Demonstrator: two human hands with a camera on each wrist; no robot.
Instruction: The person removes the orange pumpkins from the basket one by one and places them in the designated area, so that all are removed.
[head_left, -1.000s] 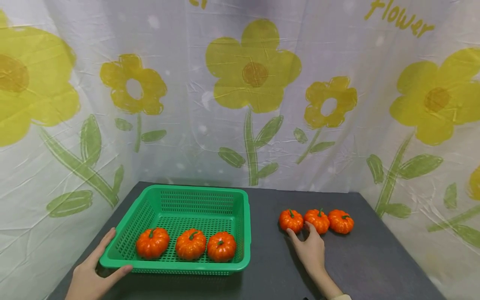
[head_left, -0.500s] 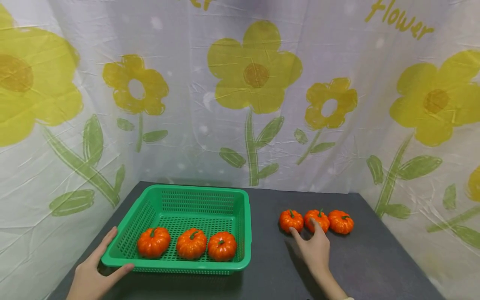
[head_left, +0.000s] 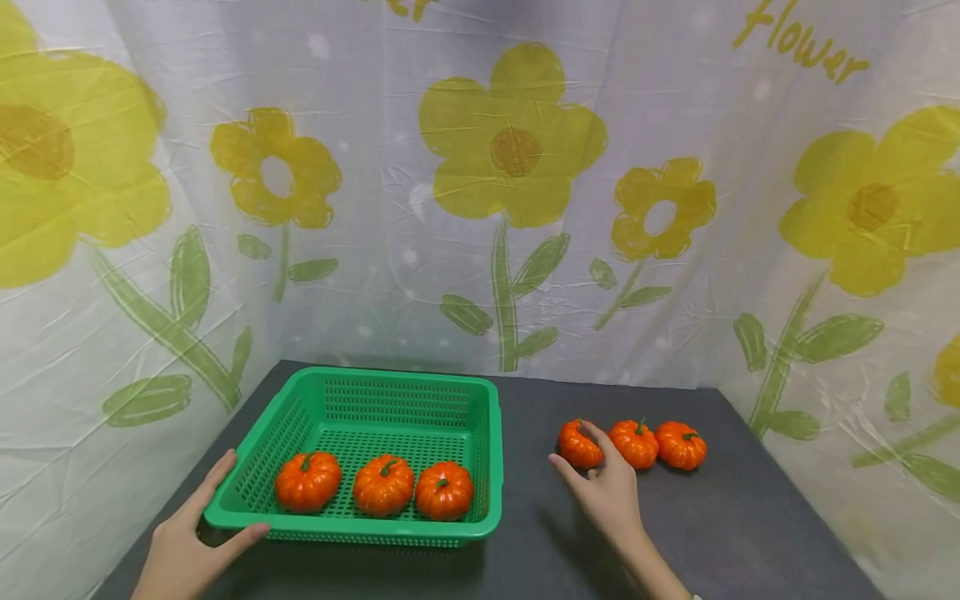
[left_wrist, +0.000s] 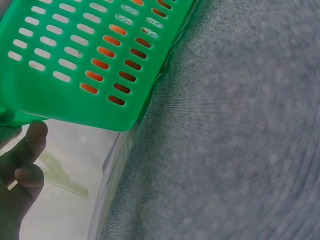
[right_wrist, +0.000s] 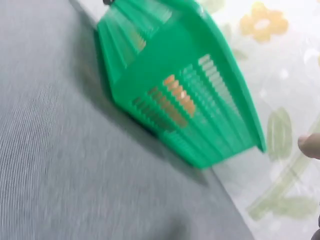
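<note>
My left hand (head_left: 183,537) holds the front left corner of a green plastic basket (head_left: 375,528), thumb over the front rim and fingers along the left side. Its fingertips (left_wrist: 37,134) show right at the rim in the left wrist view. Inside the basket sit three small orange pumpkins, a left one (head_left: 307,483), a middle one (head_left: 383,487) and a right one (head_left: 444,492). My right hand (head_left: 611,496) is spread at the near side of another pumpkin (head_left: 577,446), the index finger overlapping its right side and the thumb out to its front left.
Two more pumpkins, one (head_left: 634,446) beside my right hand and another (head_left: 681,446) farther right, complete a row on the dark tabletop (head_left: 750,508). A white curtain (head_left: 390,275) printed with yellow flowers hangs behind and at both sides.
My right hand has shifted left, from between the left and middle pumpkins of the row to the left pumpkin, and its fingers have spread. My left hand stays on the basket.
</note>
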